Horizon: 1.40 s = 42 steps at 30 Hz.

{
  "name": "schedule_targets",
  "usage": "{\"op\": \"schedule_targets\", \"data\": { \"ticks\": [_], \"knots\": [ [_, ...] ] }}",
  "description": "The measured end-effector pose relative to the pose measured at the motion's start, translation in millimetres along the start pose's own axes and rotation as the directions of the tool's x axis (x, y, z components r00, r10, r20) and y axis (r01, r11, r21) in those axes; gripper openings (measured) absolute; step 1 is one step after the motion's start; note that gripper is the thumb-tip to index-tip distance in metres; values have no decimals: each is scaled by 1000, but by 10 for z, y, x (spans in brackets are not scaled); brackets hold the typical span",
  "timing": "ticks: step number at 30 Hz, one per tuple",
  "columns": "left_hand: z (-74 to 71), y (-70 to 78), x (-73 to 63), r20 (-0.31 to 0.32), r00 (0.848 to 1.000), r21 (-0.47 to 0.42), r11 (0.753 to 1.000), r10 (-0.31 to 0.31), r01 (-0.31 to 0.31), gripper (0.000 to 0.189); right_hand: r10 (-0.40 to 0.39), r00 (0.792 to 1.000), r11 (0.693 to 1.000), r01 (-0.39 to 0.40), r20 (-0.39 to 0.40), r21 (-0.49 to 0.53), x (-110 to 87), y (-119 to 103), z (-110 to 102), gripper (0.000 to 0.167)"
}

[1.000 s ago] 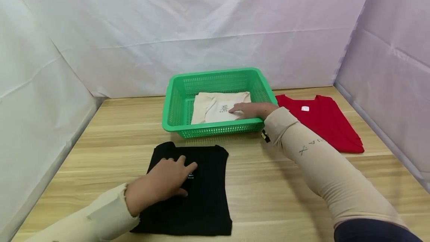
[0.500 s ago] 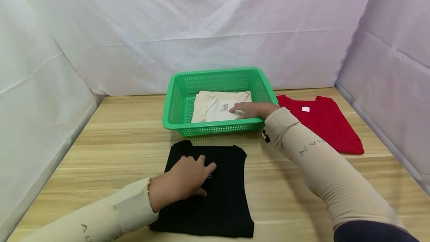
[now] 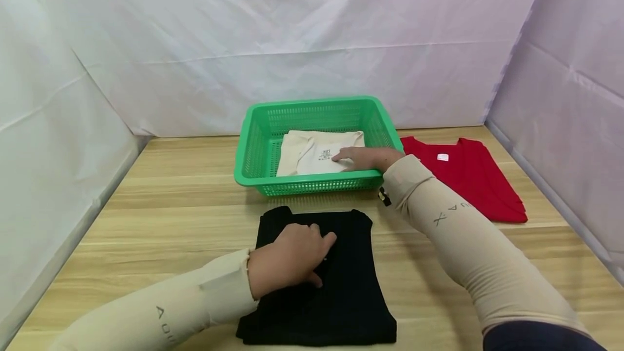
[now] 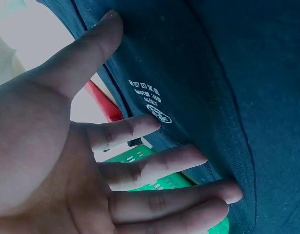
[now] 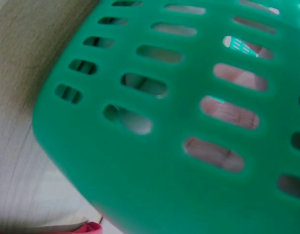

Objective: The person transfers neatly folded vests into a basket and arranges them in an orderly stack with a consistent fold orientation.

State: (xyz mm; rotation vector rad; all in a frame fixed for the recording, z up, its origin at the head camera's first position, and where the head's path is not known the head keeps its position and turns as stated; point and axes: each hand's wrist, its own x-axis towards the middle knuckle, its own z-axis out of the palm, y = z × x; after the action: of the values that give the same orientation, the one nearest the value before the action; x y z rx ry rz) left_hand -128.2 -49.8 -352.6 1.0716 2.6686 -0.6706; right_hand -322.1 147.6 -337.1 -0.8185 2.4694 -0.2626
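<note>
A folded black shirt [image 3: 348,297] lies flat on the table in front of the basket. My left hand [image 3: 292,256] rests on it, fingers spread and fairly straight. The left wrist view shows the fingertips [image 4: 230,190] at the dark cloth beside a white printed neck label [image 4: 159,113]. My right hand [image 3: 365,159] reaches over the near right rim of the green basket [image 3: 312,180], resting on a folded cream shirt [image 3: 294,153] inside, index finger extended. Through the basket's slots the right wrist view shows parts of that hand [image 5: 230,113].
A folded red shirt [image 3: 463,177] with a white label lies right of the basket. A small black and yellow item [image 3: 384,196] shows under my right wrist. White cloth walls [image 3: 292,42] enclose the wooden table [image 3: 170,188] at the back and sides.
The black shirt has slid to the right across the table under my left hand, which moved with it. My right hand has stayed at the cream shirt in the basket.
</note>
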Motion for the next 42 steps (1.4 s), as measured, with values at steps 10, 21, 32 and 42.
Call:
{"op": "schedule_targets", "data": {
  "ticks": [10,21,32,42],
  "knots": [
    [-56,59,39,-56,998,0,1000,19,-19,82,13,1000,1000,-13,0,-5,4,-12,5,54],
    [-41,51,13,-73,997,1,1000,17,-17,79,22,1000,1000,-22,-3,18,-31,-60,-19,54],
    [0,34,-18,-98,995,3,999,36,-36,78,18,999,1000,-18,-27,-4,1,-55,15,51],
    [55,35,-32,-150,988,-6,999,44,-45,75,-24,986,1000,22,-166,-12,27,-13,35,41]
  ]
}}
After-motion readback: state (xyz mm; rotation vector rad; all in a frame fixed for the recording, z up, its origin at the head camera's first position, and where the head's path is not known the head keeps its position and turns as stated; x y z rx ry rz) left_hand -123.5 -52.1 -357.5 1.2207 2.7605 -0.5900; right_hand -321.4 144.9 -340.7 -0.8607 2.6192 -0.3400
